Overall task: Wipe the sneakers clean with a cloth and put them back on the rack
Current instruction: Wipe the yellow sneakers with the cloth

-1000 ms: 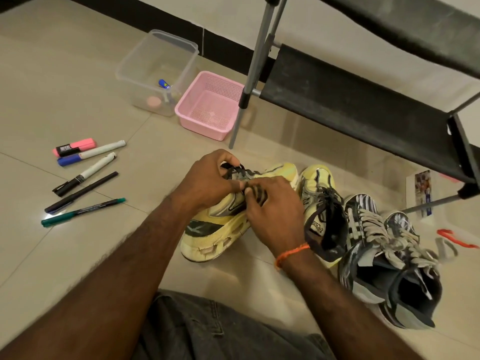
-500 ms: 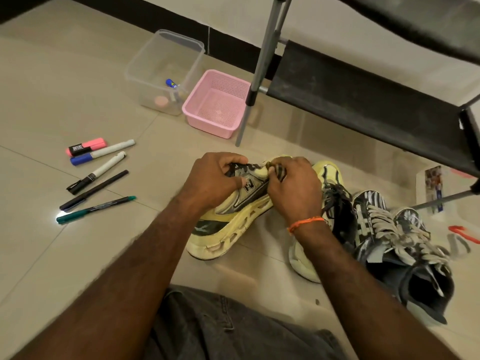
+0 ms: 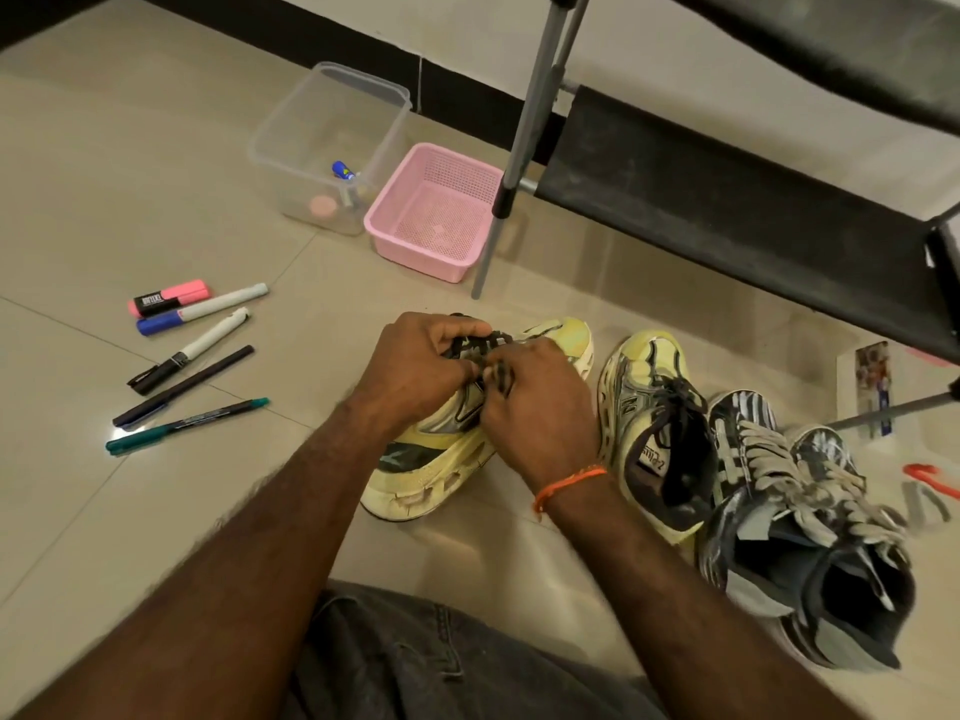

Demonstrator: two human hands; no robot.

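Both hands, the left hand (image 3: 415, 371) and right hand (image 3: 540, 402), pinch the dark laces (image 3: 480, 350) atop the yellow sneaker (image 3: 441, 459), which has tipped from its half-second-earlier lean to sit flatter on the floor (image 3: 156, 511). No cloth shows, so wiping seems not yet begun; the rack (image 3: 727, 220) stands just beyond.

Both hands together, L hand (image 3: 415, 374) & R hand (image 3: 540, 407) fingers curled, pinching.
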